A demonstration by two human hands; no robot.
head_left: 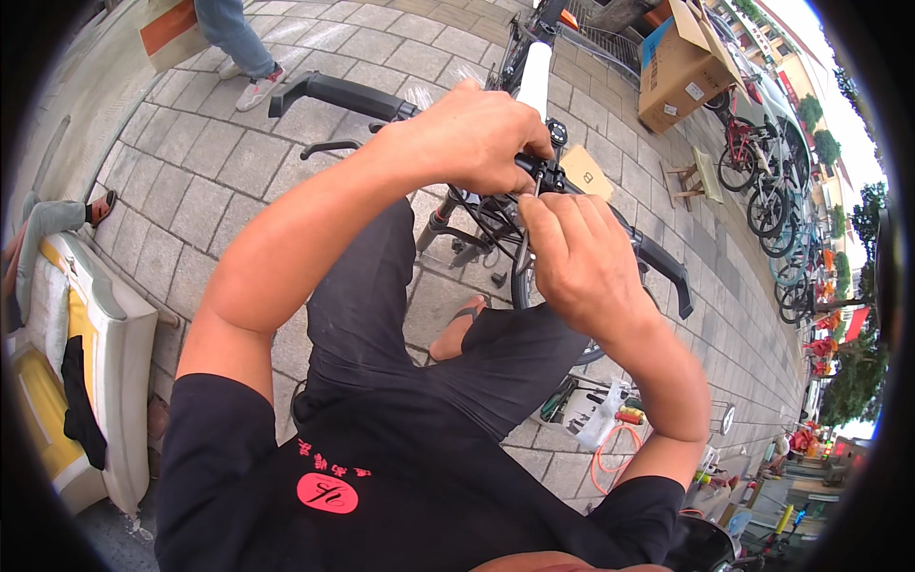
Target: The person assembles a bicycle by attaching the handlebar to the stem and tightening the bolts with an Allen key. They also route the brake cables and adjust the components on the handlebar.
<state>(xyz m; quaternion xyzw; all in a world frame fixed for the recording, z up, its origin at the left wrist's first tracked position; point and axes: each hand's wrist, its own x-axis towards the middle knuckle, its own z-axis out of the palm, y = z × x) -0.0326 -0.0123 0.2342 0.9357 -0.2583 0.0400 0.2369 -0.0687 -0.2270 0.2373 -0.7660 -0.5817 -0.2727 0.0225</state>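
Observation:
A bicycle stands in front of me, its black handlebar [624, 227] slanting across the view and its white frame tube [536, 78] running away behind it. My left hand [481, 141] is closed at the middle of the bar, thumb and fingers pinched by the stem clamp; what they pinch is hidden. Just nearer, my right hand [583, 255] is curled round a thin metal tool [523, 229], whose upper end reaches the clamp. Beside the clamp sits a small round black device [557, 132]. A brake lever [330, 148] hangs below the left grip [357, 94].
A flat cardboard piece [584, 173] lies beyond the bar. Farther right are a large cardboard box [679, 81], a wooden stool [703, 175] and several parked bicycles [765, 205]. A worn armchair [124, 329] stands left. Tools and a plastic bag [596, 419] lie by my right elbow; another person's legs [238, 43] show ahead.

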